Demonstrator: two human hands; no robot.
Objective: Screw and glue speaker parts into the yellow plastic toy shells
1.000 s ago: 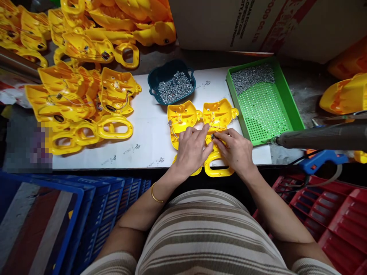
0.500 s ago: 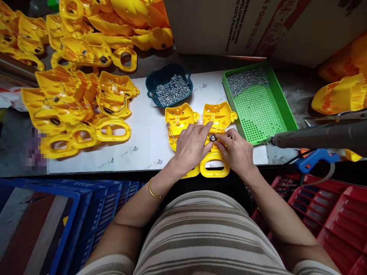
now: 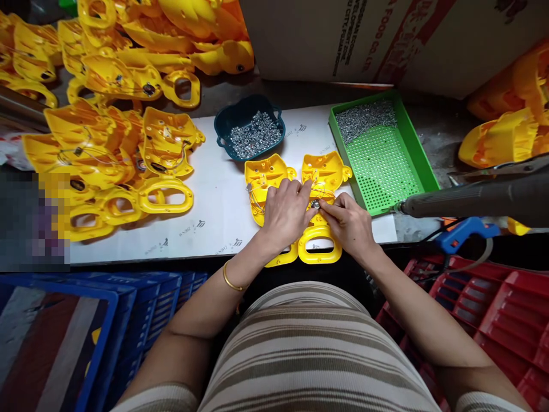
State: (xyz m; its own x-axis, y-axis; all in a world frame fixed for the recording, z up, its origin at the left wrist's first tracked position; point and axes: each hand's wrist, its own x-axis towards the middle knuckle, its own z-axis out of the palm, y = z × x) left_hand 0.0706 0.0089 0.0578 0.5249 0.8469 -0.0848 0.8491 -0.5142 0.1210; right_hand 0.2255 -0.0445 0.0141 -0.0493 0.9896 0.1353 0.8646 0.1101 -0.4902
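Observation:
Two yellow plastic shell halves with ring handles lie side by side on the white sheet: a left shell and a right shell. Thin wires run inside both. A small round metal part, like a speaker, sits in the right shell. My left hand rests across the two shells, index finger stretched over the right one and thumb beside the round part. The fingers of my right hand are pressed together at the part's right edge. My palms hide the middle of the shells.
Behind the shells stand a dark bowl of small metal pieces and a green perforated tray of screws. Stacked yellow shells fill the left. A metal tool shaft juts in from the right, above a blue-handled tool.
The view has shifted slightly. My right fingers have shifted a little at the round part, while my left hand stays over the shells. The shells keep their places on the sheet.

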